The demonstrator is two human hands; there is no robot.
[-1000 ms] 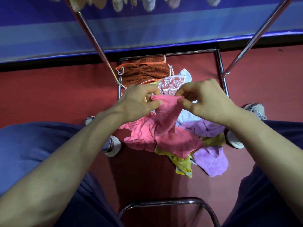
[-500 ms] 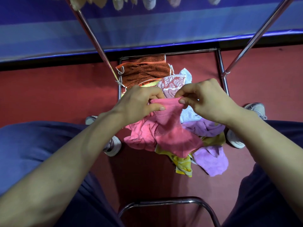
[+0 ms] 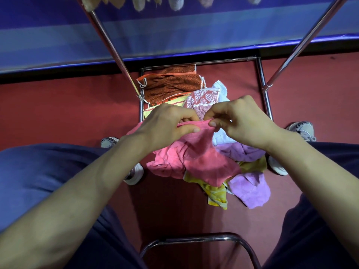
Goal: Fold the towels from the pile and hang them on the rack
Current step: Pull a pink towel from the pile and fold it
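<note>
Item 1. Pink towel (image 3: 204, 158): the piece in work. Its top edge is lifted above the pile (image 3: 242, 152); its lower part sags onto the pile's near side, crumpled, no fold made yet.

Item 2. My left hand (image 3: 167, 125): above the pile, thumb and fingers pinching the pink towel's edge.

Item 3. My right hand (image 3: 244, 121): above the pile, just beside the left, thumb and forefinger pinching the same edge. I judge I am finding corners to open it out.

Item 4. Left in the pile: lilac towel (image 3: 250, 189) and yellow towel (image 3: 215, 193) on the near side, leaf-patterned towel (image 3: 204, 96) and white towel (image 3: 221, 90) on the far side, brown towel (image 3: 171, 86) beyond those.

Item 5. Rack (image 3: 108, 41): its poles rise on either side of the pile, its floor frame round the pile's far part.

Item 6. Hung towels (image 3: 174, 2): far above the pile, only their lower ends in view; they look like finished pieces, though I cannot count them.

Status: several hung, one in hand, at least five waiting.
</note>
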